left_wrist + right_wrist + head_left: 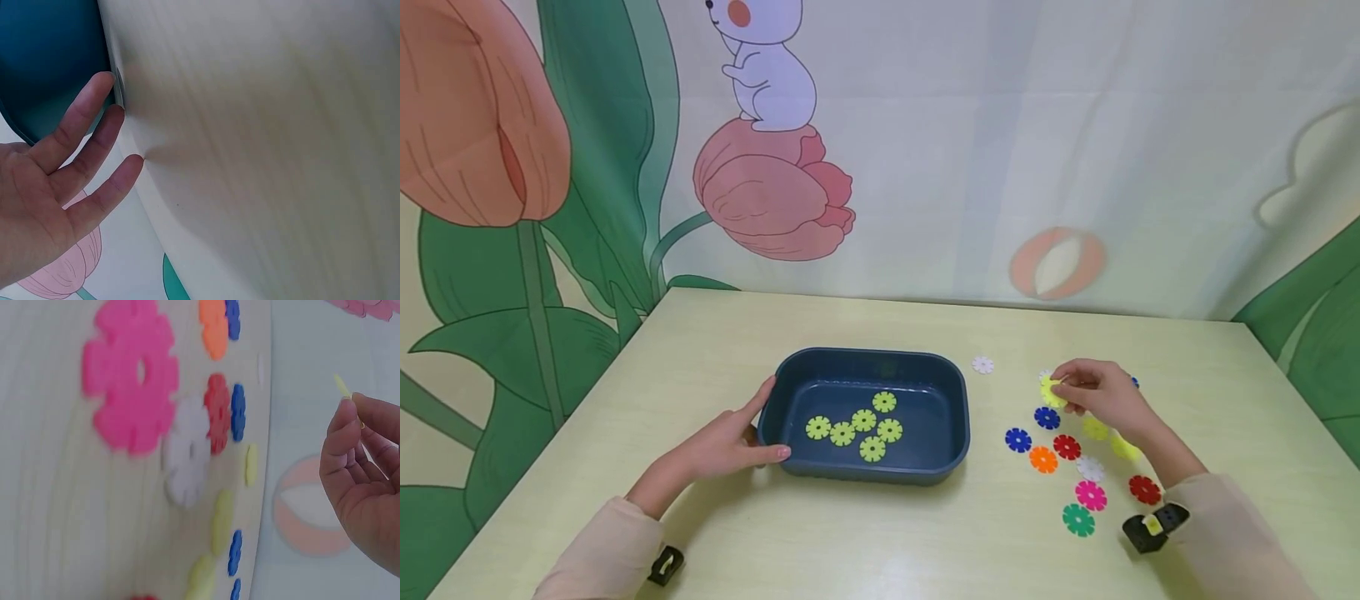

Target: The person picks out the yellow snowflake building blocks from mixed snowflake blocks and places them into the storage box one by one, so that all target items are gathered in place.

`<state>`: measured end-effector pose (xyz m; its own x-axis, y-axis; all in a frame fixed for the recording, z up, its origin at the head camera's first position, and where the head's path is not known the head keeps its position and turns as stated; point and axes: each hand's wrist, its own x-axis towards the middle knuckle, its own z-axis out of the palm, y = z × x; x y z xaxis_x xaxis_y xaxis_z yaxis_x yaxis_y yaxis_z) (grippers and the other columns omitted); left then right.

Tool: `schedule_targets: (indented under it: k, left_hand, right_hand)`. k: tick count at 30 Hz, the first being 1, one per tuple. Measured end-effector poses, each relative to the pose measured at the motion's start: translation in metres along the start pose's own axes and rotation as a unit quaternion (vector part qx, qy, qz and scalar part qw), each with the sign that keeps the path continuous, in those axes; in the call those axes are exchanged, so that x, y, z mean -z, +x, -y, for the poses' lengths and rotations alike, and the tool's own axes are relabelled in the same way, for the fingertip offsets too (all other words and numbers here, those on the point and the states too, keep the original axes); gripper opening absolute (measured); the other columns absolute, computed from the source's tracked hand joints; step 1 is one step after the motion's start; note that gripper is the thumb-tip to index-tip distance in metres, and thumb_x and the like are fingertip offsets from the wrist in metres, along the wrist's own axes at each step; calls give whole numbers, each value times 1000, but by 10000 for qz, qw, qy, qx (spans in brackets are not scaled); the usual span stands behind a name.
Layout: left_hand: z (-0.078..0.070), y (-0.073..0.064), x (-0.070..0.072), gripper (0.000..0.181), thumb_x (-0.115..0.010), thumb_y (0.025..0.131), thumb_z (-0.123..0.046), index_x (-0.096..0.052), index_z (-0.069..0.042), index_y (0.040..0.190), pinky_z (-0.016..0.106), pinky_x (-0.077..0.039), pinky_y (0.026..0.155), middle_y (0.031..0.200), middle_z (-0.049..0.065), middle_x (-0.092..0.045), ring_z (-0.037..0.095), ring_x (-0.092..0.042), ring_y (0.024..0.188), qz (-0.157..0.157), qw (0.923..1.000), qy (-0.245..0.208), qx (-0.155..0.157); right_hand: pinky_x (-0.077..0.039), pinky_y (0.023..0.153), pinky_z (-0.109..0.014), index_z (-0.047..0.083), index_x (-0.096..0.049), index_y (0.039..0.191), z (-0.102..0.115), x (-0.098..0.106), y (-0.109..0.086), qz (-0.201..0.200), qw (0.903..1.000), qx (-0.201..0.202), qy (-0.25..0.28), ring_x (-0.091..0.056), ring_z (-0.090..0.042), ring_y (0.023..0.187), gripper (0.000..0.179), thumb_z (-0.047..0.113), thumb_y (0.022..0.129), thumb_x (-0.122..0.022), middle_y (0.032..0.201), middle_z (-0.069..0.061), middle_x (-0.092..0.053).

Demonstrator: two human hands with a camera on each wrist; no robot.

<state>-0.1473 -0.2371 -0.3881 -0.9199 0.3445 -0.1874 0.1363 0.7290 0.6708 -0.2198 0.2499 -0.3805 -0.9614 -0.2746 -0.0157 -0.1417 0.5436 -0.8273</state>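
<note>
A dark blue plastic tub (pixel 868 475) stands on the table with several yellow-green notched discs (pixel 872 448) lying flat on its floor. My left hand (pixel 722 446) rests against the tub's left end, thumb at the front corner of the rim. The left wrist view shows the other fingers (pixel 103 197) spread and fairly straight, their tips down by the tabletop. Over the loose discs on the right, my right hand (pixel 1101 396) pinches a yellow disc (pixel 1051 392) between thumb and forefinger. That disc appears edge-on above the tabletop in the right wrist view.
Loose notched discs lie scattered right of the tub: blue (pixel 1018 440), orange (pixel 1043 459), red (pixel 1067 447), pink (pixel 1091 496), green (pixel 1078 520), white (pixel 982 365) and yellow (pixel 1096 428). A printed curtain (pixel 925 167) hangs behind the table's far edge.
</note>
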Motion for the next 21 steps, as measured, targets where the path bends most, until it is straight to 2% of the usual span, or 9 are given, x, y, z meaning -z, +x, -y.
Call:
schedule_targets:
  k: [5, 13, 21]
  left_hand:
    - [0, 1, 0, 104, -68, 78, -44, 0, -6, 146, 31, -41, 57, 70, 1, -59, 15, -52, 62, 9, 10000, -20, 29]
    - [3, 2, -1, 103, -67, 79, -43, 0, -4, 146, 29, -40, 55, 68, 0, -59, 14, -51, 60, 13, 9999, 43, -92]
    - [3, 1, 0, 103, -67, 79, -42, 1, -5, 146, 28, -39, 54, 66, 0, -57, 14, -51, 59, 2, 9999, 75, -122]
  right_hand:
    - [-50, 63, -30, -3, -59, 102, 9, -12, 1, 48, 9996, 32, 272, -57, -37, 71, 23, 16, 88, -61, 86, -13, -60]
    - [-50, 62, -29, -4, -58, 102, 31, -34, 9, 119, 9958, 160, 893, -58, -30, 66, 23, 14, 88, -61, 84, -14, -58]
    - [-50, 61, -28, -4, -61, 99, 59, -64, 23, 231, 9933, 163, 1119, -59, -28, 65, 20, 12, 86, -63, 81, -12, -59]
